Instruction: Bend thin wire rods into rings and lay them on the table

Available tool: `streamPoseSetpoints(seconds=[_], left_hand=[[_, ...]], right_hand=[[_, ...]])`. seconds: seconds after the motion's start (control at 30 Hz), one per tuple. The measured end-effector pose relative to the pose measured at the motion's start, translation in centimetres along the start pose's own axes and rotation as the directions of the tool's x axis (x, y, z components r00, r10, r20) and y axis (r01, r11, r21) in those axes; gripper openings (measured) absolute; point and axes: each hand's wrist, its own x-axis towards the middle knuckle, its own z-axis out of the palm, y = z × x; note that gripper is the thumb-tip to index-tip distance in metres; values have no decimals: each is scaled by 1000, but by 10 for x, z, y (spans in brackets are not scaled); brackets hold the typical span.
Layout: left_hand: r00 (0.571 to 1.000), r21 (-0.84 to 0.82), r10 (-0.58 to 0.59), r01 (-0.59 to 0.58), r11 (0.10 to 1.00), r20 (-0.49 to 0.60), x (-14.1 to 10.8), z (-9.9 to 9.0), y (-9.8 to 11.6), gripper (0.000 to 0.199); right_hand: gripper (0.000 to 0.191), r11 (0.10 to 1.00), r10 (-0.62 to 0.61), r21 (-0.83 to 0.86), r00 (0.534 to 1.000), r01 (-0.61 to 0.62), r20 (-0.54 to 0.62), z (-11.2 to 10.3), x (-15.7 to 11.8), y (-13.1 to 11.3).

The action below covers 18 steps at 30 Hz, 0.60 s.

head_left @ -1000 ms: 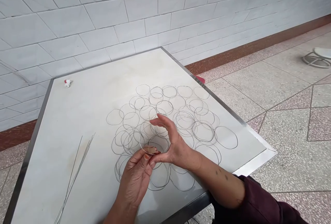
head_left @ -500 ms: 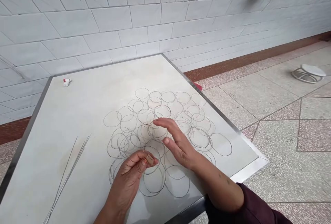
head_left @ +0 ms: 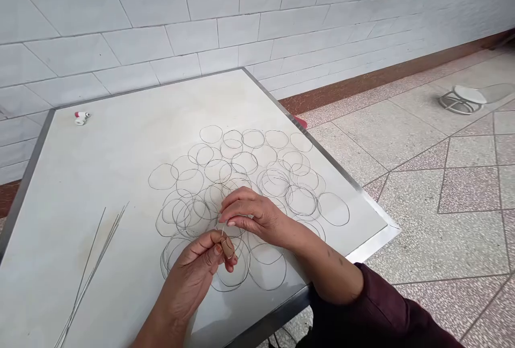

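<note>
Pinching a thin wire [head_left: 223, 228] with the left hand [head_left: 197, 263], nearly closed, thumb against forefinger, beside a brown wrap [head_left: 227, 247] seemingly on a finger. Holding the right hand [head_left: 257, 217] half curled at the wire's upper part, fingertips close together; not managing to tell whether gripping or merely touching. Suspending the wire between both hands, above overlapping wire rings [head_left: 245, 173] on the white table [head_left: 132, 160]. Risking, by estimate, losing the wire through a slackening pinch and likely springiness. Also risking pricking a fingertip on any cut end, kinking from too sharp a bend, or disturbing rings by lowering the right forearm. Seeing straight wires [head_left: 93, 272] well apart, posing less snagging risk.
</note>
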Motion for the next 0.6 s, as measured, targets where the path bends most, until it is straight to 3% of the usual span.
streamPoseSetpoints(seconds=[0.23, 0.4, 0.6], left_hand=[[995, -30, 33, -36, 999, -98, 1, -1, -3, 24], [966, -60, 79, -97, 994, -248, 4, -2, -6, 25], [931, 61, 119, -104, 993, -345, 3, -2, -9, 22]], right_hand=[[16, 999, 23, 42, 990, -17, -143, 0, 1, 3], [16, 999, 15, 45, 996, -12, -86, -1, -1, 0], [12, 1000, -22, -16, 999, 21, -34, 2, -5, 1]])
